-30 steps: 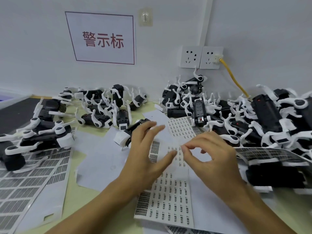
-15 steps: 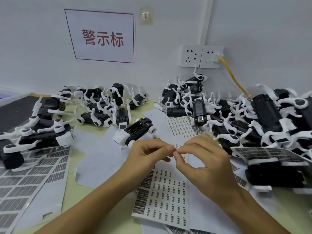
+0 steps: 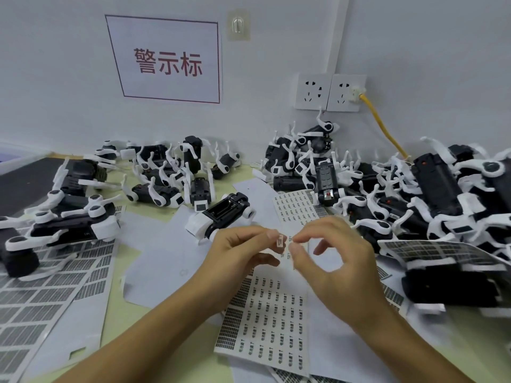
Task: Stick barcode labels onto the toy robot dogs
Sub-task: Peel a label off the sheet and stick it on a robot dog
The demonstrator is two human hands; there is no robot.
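A small barcode label (image 3: 279, 240) sits at the tips of my left hand's (image 3: 237, 254) index finger and thumb, which pinch it above the table. My right hand (image 3: 336, 261) is just right of it, thumb and index fingertips nearly touching each other, a small gap from the label. Below both hands lies a sheet of barcode labels (image 3: 265, 316). The nearest toy robot dog (image 3: 221, 217), black with white legs, lies on its back just beyond my left hand.
Heaps of black-and-white toy dogs fill the back left (image 3: 163, 172) and the right (image 3: 442, 194); another dog (image 3: 74, 225) lies at the left. Used label sheets (image 3: 41, 288) cover the left side. Wall sockets (image 3: 329, 92) with a yellow cable (image 3: 383, 128) are behind.
My left hand lifted off the sheet and met my right hand. The label has come off the sheet and now sits at my left fingertips, with my right fingers drawn slightly away.
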